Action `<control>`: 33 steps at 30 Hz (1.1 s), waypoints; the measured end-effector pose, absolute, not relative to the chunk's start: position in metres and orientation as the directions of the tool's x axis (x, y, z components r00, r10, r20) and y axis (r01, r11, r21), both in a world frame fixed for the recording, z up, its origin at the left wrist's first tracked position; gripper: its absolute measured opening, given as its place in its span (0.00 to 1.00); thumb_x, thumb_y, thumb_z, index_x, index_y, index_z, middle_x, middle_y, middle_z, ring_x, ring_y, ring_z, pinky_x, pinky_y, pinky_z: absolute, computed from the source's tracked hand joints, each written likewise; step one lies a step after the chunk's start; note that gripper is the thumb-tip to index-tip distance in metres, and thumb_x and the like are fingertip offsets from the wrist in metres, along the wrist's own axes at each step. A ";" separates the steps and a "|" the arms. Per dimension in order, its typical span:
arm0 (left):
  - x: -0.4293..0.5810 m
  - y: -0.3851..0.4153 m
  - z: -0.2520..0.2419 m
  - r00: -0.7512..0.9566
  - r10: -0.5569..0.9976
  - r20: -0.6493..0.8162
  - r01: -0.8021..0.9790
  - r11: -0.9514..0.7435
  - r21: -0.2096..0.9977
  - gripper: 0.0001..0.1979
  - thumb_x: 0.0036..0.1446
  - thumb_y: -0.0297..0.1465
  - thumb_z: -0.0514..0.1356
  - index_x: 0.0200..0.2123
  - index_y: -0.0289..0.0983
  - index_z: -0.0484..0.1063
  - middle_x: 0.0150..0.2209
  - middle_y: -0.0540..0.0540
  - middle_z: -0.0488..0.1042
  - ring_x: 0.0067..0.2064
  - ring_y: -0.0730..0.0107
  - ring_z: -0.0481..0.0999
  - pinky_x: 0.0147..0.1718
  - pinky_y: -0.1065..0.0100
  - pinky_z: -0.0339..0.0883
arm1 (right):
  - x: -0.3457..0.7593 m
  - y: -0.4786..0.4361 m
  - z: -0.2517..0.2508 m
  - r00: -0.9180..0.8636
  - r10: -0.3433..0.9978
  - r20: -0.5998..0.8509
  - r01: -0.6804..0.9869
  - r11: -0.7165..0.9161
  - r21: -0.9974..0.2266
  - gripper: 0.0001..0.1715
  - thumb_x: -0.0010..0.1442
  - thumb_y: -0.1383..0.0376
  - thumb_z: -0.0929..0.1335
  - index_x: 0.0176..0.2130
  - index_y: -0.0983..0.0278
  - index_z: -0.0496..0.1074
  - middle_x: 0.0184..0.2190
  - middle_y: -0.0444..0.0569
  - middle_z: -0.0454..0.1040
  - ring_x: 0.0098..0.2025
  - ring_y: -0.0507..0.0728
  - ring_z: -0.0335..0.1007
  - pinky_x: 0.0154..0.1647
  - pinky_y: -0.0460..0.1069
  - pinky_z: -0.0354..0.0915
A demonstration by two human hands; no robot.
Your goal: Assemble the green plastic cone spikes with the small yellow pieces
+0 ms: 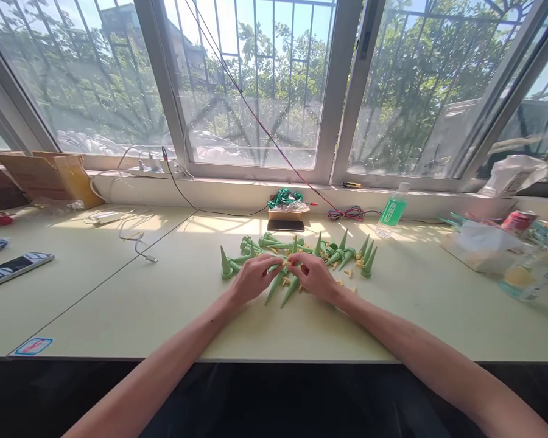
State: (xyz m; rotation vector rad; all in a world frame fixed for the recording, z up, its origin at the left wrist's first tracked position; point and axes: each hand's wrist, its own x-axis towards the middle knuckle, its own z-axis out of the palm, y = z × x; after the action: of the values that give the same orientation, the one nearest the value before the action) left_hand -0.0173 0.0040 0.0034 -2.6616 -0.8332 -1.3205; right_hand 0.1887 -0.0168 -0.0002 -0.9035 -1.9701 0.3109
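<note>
My left hand (257, 277) and my right hand (316, 277) meet above a heap of green plastic spikes. Between their fingertips is a small yellow fitting (286, 263), with fingers of both hands closed on it. Whether a green part is held with it, I cannot tell. Two long green spikes (290, 293) lie just below the hands, tips toward me. Upright green spikes (226, 265) stand at the left end, and others (369, 263) at the right. Loose yellow fittings (348, 273) are scattered among them. My hands hide the middle of the heap.
Behind the heap are a dark phone (285, 225) and a small box (288, 214) with green material. A green-labelled bottle (393, 211) stands back right, near coiled wires (346, 213). A white cable (139, 246) and another phone (16, 270) lie left. Clutter with a red can (519, 221) sits right.
</note>
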 end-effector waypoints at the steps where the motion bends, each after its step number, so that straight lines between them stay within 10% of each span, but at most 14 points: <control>1: -0.017 0.004 0.003 0.489 0.438 0.754 0.487 -0.855 0.180 0.08 0.64 0.33 0.59 0.41 0.37 0.77 0.28 0.49 0.75 0.23 0.76 0.68 0.27 0.73 0.64 | 0.189 -0.016 -0.001 -0.315 0.702 0.639 0.470 0.701 -0.537 0.07 0.64 0.63 0.67 0.41 0.63 0.72 0.33 0.46 0.76 0.21 0.48 0.58 0.28 0.46 0.60; 25: -0.017 0.003 0.002 0.500 0.447 0.742 0.486 -0.854 0.187 0.07 0.64 0.32 0.59 0.40 0.37 0.77 0.29 0.49 0.75 0.28 0.74 0.73 0.30 0.73 0.64 | 0.191 -0.014 -0.001 -0.356 0.731 0.582 0.518 0.673 -0.528 0.21 0.68 0.59 0.62 0.26 0.65 0.70 0.22 0.44 0.70 0.25 0.51 0.62 0.30 0.46 0.57; 33: -0.018 0.005 0.002 0.503 0.428 0.751 0.477 -0.862 0.171 0.07 0.64 0.31 0.59 0.40 0.37 0.77 0.29 0.49 0.75 0.27 0.74 0.73 0.28 0.73 0.65 | 0.189 -0.017 0.000 -0.308 0.755 0.579 0.478 0.649 -0.592 0.09 0.63 0.60 0.67 0.40 0.63 0.71 0.29 0.45 0.74 0.23 0.50 0.61 0.28 0.46 0.60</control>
State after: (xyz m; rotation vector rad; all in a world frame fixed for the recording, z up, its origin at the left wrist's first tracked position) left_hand -0.0178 0.0047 0.0019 -2.6726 -0.8051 -1.3104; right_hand 0.1891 -0.0172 -0.0004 -0.9645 -1.9696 0.3891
